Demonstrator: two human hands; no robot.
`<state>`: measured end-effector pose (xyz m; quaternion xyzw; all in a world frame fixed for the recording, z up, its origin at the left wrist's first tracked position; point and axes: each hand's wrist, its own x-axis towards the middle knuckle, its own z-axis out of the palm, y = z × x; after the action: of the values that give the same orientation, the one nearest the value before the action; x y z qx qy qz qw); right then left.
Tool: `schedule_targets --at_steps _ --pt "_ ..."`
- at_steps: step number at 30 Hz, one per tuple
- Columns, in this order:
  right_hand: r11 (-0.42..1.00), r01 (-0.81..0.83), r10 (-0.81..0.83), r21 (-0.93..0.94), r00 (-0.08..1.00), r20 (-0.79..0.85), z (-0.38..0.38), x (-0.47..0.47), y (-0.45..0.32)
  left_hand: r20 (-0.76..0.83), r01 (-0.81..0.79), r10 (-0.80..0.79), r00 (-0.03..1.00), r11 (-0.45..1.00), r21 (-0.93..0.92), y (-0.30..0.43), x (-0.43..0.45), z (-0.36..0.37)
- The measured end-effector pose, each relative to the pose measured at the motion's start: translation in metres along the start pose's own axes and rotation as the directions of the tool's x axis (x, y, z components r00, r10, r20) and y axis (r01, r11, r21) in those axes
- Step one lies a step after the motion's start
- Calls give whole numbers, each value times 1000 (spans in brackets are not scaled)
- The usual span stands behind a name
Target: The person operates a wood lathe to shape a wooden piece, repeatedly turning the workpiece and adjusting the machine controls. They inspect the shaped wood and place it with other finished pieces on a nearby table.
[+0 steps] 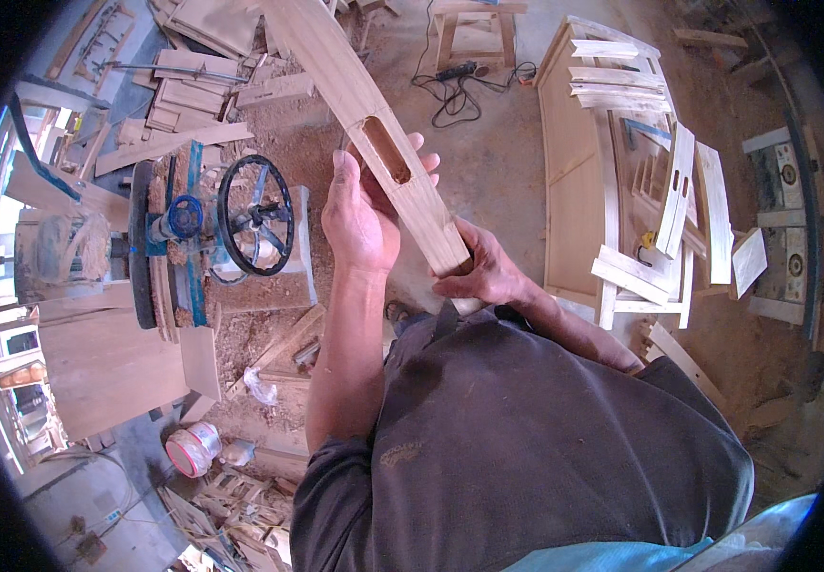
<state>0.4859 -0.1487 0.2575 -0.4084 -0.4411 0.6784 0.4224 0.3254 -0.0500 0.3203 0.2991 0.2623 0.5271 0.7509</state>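
Observation:
A long pale wooden rail (354, 93) with an elongated round-ended mortise (386, 150) slants in front of me, its far end cut off by the top of the view. My left hand (372, 214) cradles it from below, palm up, near the mortise. The thumb stands along one side, and the fingertips show past the other. Around the rail's near end, my right hand (487, 264) is closed, with its thumb by the dark end face. Wood hides part of both hands' fingers.
To the left stands a sawdust-covered woodworking machine with a black handwheel (256, 214). A wooden cabinet carcass (572, 186) on the right carries loose slotted pieces (676, 189). Ahead lie a corded power tool (457, 71), its looped cable and a wooden stool (475, 36). Offcuts (183, 93) are piled at upper left.

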Motion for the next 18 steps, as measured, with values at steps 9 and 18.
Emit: schedule_targets --at_steps 9,18 --pt "997 -48 50 61 998 -35 18 10 -13 37 -15 15 999 1000 -8 11 4 -16" --pt "997 -76 76 11 996 -38 50 29 -4 13 -103 103 995 985 137 30 -5 -38"
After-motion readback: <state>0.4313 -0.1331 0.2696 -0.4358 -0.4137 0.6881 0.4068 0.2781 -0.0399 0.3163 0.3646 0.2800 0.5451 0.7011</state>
